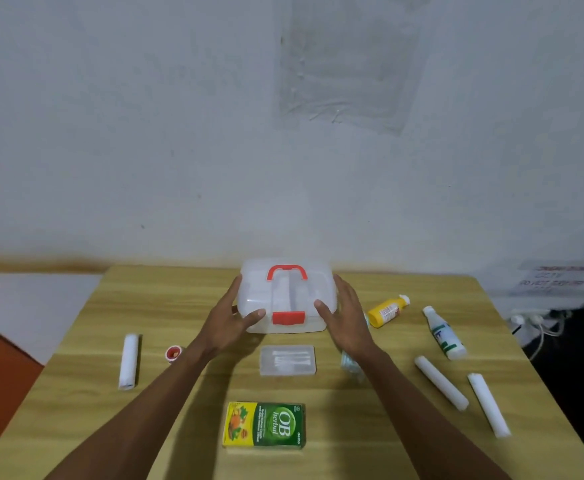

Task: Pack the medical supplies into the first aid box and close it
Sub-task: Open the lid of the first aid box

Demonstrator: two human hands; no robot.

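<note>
A translucent first aid box [287, 289] with a red handle and a red front latch stands shut at the table's far middle. My left hand [231, 318] rests against its left side, thumb on the front edge. My right hand [346, 317] presses its right side the same way. Around it lie a green and yellow OB herbal carton [266, 425], a clear flat case [287, 360], a yellow bottle [387, 311], a white bottle with green print [444, 334], three white rolls [128, 361] [441, 382] [488, 404], and a small red-rimmed pot [173, 353].
The wooden table [75, 393] stands against a grey wall. A clear wrapped packet [351, 363] lies partly under my right forearm. To the right, off the table, a white power strip with cables [529, 320] and a dark object sit.
</note>
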